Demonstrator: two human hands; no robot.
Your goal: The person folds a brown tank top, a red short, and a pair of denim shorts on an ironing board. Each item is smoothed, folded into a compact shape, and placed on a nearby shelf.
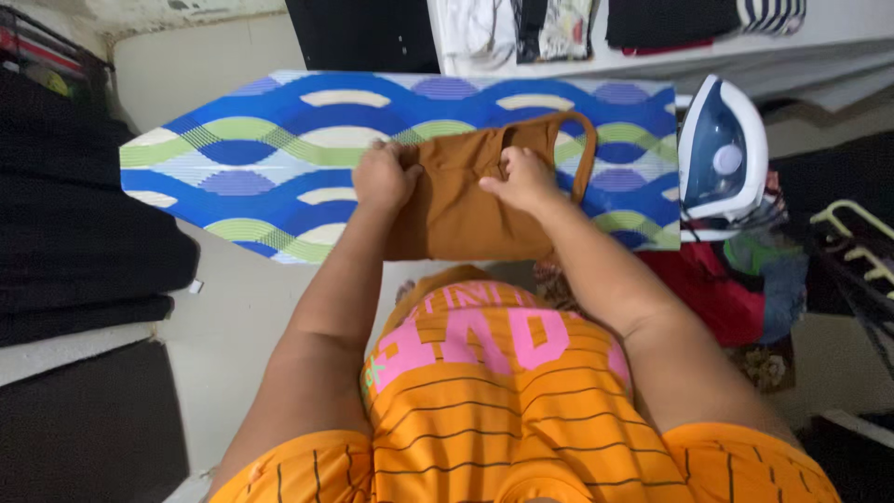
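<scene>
A person in an orange striped shirt (484, 410) stands at an ironing board (279, 158) covered in blue, green and cream waves, both hands working a brown garment (466, 210) that lies across the board's near edge. The left hand (384, 177) is closed on the garment's left border, fingers curled over the cloth and pinning it to the cover, while the right hand (521, 179) presses on the upper middle with fingertips pinched into a fold, seemingly to keep the fabric flat and taut between the two. The garment looks folded into a rough rectangle; its long axis runs from the person's body out across the board's width, and its strap (582, 154) loops toward the far right, so the shoulder end points away from the wearer of the camera. A blue-and-white steam iron (722, 154) stands upright on its heel at the board's right end, well apart from the cloth, likely parked there to keep the hot plate off the fabric. Folded clothes (559, 28) lie on a shelf beyond, and a heap of coloured laundry (745, 279) sits below the iron.
</scene>
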